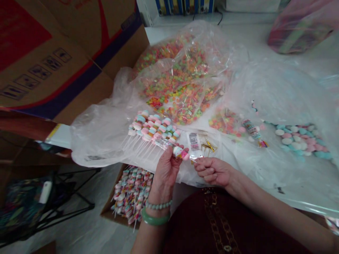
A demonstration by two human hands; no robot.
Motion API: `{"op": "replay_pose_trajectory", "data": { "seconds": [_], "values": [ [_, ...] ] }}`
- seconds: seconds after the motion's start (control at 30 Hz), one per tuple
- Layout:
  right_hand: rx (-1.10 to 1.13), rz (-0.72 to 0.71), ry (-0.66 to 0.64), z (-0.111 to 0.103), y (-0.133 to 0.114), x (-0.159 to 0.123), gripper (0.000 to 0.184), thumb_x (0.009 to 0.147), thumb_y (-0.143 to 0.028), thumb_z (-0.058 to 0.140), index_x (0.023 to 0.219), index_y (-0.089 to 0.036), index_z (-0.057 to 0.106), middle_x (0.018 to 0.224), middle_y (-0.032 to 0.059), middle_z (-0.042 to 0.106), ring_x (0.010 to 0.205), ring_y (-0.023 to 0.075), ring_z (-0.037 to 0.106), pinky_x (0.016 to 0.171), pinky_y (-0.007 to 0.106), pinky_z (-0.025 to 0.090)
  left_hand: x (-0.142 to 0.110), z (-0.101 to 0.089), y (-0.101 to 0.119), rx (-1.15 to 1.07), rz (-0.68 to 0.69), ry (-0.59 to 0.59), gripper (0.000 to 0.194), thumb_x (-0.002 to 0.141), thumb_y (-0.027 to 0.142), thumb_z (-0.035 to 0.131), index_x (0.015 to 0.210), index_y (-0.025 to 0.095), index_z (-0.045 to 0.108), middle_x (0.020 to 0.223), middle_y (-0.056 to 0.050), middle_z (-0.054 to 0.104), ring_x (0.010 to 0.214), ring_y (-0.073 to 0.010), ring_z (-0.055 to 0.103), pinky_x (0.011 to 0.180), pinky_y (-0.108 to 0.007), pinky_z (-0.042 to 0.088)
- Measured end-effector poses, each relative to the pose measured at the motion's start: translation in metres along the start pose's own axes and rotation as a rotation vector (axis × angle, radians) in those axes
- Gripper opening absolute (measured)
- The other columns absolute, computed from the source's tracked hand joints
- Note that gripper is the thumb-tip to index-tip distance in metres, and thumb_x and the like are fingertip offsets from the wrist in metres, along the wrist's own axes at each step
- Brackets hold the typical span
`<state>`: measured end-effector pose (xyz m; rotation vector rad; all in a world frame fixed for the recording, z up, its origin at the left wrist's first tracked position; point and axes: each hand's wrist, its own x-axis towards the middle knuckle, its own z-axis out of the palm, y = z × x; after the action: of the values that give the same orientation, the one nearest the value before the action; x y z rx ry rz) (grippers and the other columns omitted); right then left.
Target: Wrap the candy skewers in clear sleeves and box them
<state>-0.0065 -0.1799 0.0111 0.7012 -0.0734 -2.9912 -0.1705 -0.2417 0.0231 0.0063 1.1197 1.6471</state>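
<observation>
A candy stick [180,152] is pinched in the fingers of the left hand [164,169], and a small clear bag [194,146] with a printed label is pinched by the right hand [212,171]. The hands are held close together, just apart. The candy is judged to be at the bag's mouth, so the narrow gap between them is what the next move calls on to close. Its head points right toward the bag, with the long axis lying roughly level; the stem is hidden by the fingers. It is held above a clear plastic sheet [106,141], near a bundle of candy sticks [150,128] and gold twist ties [208,145].
</observation>
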Motion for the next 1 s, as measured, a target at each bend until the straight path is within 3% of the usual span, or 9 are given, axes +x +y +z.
{"op": "replay_pose_trajectory", "data": {
  "seconds": [0.2, 0.37, 0.5, 0.63, 0.73, 0.83, 0.93, 1.0],
  "values": [
    [-0.222, -0.183, 0.148, 0.002, -0.002, -0.005, 0.013, 0.071, -0.009, 0.062, 0.078, -0.013, 0.051, 0.053, -0.0092, 0.042, 0.034, -0.0012, 0.022, 0.032, 0.010, 0.009, 0.007, -0.011, 0.004, 0.091, 0.002, -0.001, 0.024, 0.073, 0.031, 0.072, 0.088, 0.015, 0.065, 0.081, -0.005, 0.070, 0.070, -0.0151, 0.066, 0.067, -0.026, 0.055],
    [-0.546, -0.417, 0.434, 0.016, 0.006, 0.002, 0.015, 0.066, -0.023, 0.065, 0.075, -0.015, 0.056, 0.050, -0.0083, 0.045, 0.034, 0.0012, 0.022, 0.033, 0.015, 0.009, 0.003, -0.004, 0.004, 0.149, 0.023, 0.019, 0.026, 0.069, 0.032, 0.075, 0.086, 0.014, 0.065, 0.079, -0.003, 0.068, 0.068, -0.0141, 0.064, 0.065, -0.026, 0.054],
    [-0.854, -0.639, 0.563, 0.024, 0.013, 0.012, 0.008, 0.070, -0.025, 0.056, 0.067, -0.017, 0.056, 0.050, -0.0075, 0.045, 0.039, 0.0046, 0.030, 0.038, 0.018, 0.020, -0.004, 0.009, -0.002, 0.138, -0.007, -0.021, 0.027, 0.066, 0.031, 0.078, 0.082, 0.012, 0.066, 0.076, -0.003, 0.067, 0.067, -0.0116, 0.062, 0.063, -0.022, 0.051],
    [-1.185, -0.827, 0.609, 0.018, 0.015, 0.012, 0.013, 0.076, -0.022, 0.051, 0.065, -0.019, 0.058, 0.058, -0.0037, 0.052, 0.057, 0.0105, 0.048, 0.056, 0.022, 0.036, -0.007, 0.012, -0.006, 0.086, -0.045, -0.046, 0.028, 0.068, 0.034, 0.076, 0.080, 0.011, 0.066, 0.077, -0.004, 0.067, 0.069, -0.0121, 0.062, 0.064, -0.023, 0.051],
    [-1.385, -0.907, 0.605, 0.010, 0.016, 0.004, 0.012, 0.078, -0.021, 0.052, 0.073, -0.020, 0.063, 0.075, -0.0006, 0.062, 0.077, 0.0148, 0.056, 0.073, 0.027, 0.041, -0.007, 0.009, -0.005, 0.092, -0.049, -0.040, 0.031, 0.063, 0.026, 0.080, 0.087, 0.013, 0.065, 0.080, -0.003, 0.068, 0.072, -0.0131, 0.063, 0.069, -0.025, 0.051],
    [-1.428, -0.924, 0.683, 0.007, 0.018, 0.001, 0.015, 0.080, -0.021, 0.053, 0.091, -0.021, 0.064, 0.070, -0.0019, 0.060, 0.071, 0.0149, 0.056, 0.070, 0.026, 0.042, -0.008, 0.011, -0.007, 0.159, -0.042, -0.048, 0.036, 0.058, 0.016, 0.082, 0.089, 0.013, 0.064, 0.078, -0.002, 0.067, 0.069, -0.0111, 0.062, 0.067, -0.022, 0.049],
    [-1.476, -0.984, 0.725, 0.010, 0.021, 0.004, 0.036, 0.082, -0.019, 0.051, 0.118, -0.021, 0.054, 0.067, -0.0034, 0.058, 0.064, 0.0146, 0.055, 0.067, 0.026, 0.043, -0.011, 0.015, -0.015, 0.223, -0.041, -0.088, 0.034, 0.060, 0.016, 0.080, 0.089, 0.013, 0.063, 0.070, 0.001, 0.061, 0.058, -0.0076, 0.056, 0.054, -0.018, 0.044],
    [-1.579, -1.048, 0.658, 0.012, 0.024, 0.008, 0.036, 0.084, -0.016, 0.047, 0.118, -0.022, 0.054, 0.077, -0.0007, 0.062, 0.072, 0.0154, 0.058, 0.074, 0.027, 0.045, -0.013, 0.016, -0.020, 0.220, -0.046, -0.131, 0.028, 0.063, 0.017, 0.078, 0.086, 0.013, 0.062, 0.066, 0.003, 0.056, 0.049, -0.0042, 0.047, 0.044, -0.015, 0.036]
  ]
}}
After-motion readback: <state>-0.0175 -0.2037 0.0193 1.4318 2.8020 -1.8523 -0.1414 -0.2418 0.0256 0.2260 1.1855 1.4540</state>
